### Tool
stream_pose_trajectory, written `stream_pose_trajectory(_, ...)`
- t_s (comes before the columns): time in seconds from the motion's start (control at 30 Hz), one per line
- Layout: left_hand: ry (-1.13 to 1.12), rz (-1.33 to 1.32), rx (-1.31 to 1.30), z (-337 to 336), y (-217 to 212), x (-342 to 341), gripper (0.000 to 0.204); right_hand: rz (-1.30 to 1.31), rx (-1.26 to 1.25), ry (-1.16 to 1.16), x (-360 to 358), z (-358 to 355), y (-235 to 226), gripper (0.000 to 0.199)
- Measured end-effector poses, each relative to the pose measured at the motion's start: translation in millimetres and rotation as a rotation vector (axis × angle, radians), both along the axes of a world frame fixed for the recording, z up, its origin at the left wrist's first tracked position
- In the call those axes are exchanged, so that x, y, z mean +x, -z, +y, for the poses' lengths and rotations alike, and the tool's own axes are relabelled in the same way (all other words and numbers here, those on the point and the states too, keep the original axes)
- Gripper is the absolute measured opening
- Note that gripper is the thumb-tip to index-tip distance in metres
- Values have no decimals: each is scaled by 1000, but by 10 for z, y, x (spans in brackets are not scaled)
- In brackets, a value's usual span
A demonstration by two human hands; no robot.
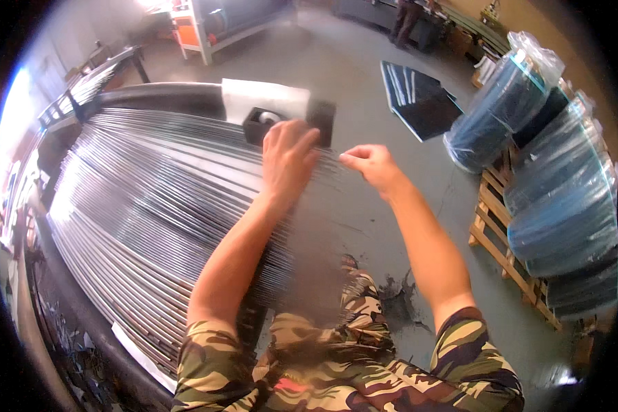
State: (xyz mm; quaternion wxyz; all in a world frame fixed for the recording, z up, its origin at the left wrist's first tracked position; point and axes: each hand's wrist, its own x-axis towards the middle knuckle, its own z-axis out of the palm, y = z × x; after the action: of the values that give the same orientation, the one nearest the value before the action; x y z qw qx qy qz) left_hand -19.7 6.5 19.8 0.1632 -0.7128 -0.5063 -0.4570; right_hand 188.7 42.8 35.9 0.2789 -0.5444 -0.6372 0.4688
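Observation:
Long thin metal rods (151, 199) lie side by side in a wide layer on a dark-edged table to my left, their near ends fanning toward me. My left hand (288, 161) is over the rod ends, beside a small black box (255, 127) with a white round thing inside. Its fingers are bent and blurred, with their tips partly hidden. To its right, my right hand (374, 166) is closed in a pinch, thumb and forefinger together at the tips of the thin rods. Whatever lies between those fingers is too small to make out.
A white sheet (244, 96) lies at the table's far edge. Dark flat panels (426, 110) rest on the grey floor ahead. At right, plastic-wrapped blue bundles (559, 199) stand by a wooden pallet (491, 206). Far back, a person's legs (406, 24) show near machinery.

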Motion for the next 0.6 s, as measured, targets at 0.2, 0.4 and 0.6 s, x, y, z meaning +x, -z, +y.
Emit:
stream_pose_trajectory(0.2,575,190,-817,-538,57,396,26,814,-499,291,662,-1156,564,45)
stream_pose_trajectory(0.4,518,185,-957,-623,9,449,24,964,-539,357,572,-1442,702,51)
stream_pose_trajectory(0.6,505,136,-907,-670,4,496,20,940,-551,382,500,-1467,610,53)
